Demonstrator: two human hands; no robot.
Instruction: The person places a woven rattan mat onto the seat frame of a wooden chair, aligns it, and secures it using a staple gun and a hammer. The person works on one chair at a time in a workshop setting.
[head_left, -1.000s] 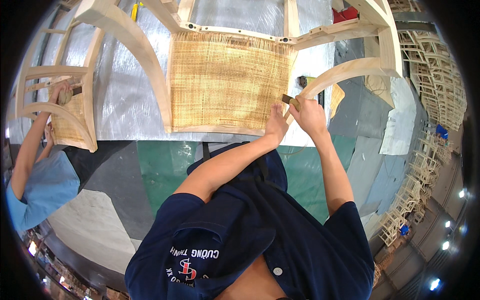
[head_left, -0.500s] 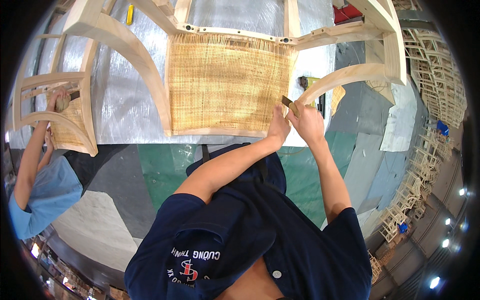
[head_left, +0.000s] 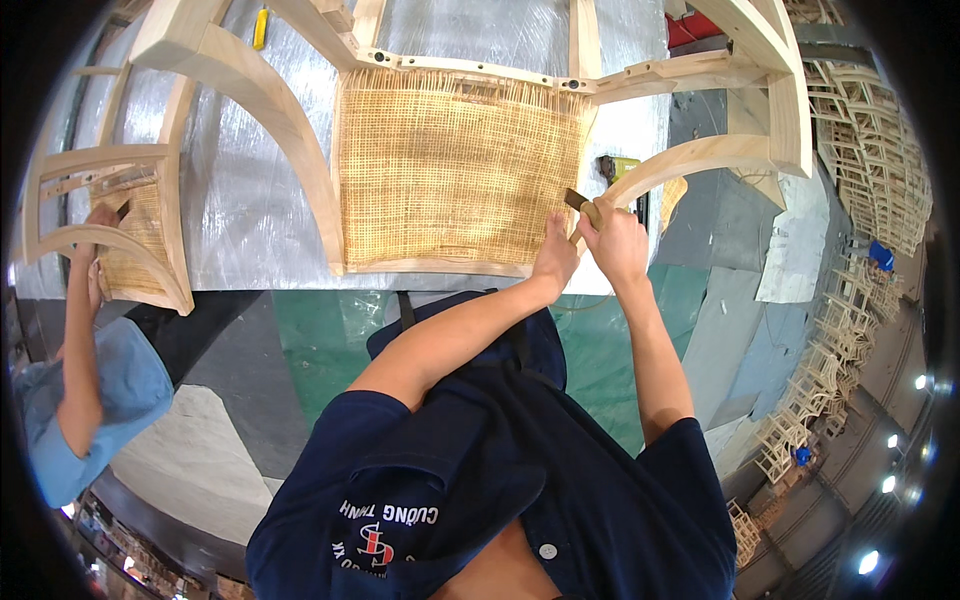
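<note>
A panel of woven cane webbing [head_left: 455, 170] fills the seat of a pale wooden chair frame [head_left: 262, 95], which rests on the table in front of me. My right hand [head_left: 615, 245] is wrapped round the wooden handle of a flat-bladed tool [head_left: 577, 199], a chisel or scraper by its look. Its dark blade lies at the right edge of the cane. Just left of it, my left hand [head_left: 556, 260] presses on the lower right corner of the panel with fingers stretched out, holding nothing visible. Loose cane ends stick up along the panel's far edge.
A yellow-green power tool [head_left: 622, 168] lies behind the chair's right curved leg. A yellow-handled cutter [head_left: 261, 30] is at the far left on the plastic-covered table [head_left: 255, 220]. At left, a co-worker's hand [head_left: 100, 217] works on another cane chair. Stacked chair frames [head_left: 865, 150] stand right.
My hands stay almost in place at the panel's right edge, the blade tilting slightly. The co-worker's hand and tool have moved lower on their chair. My view has shifted a little.
</note>
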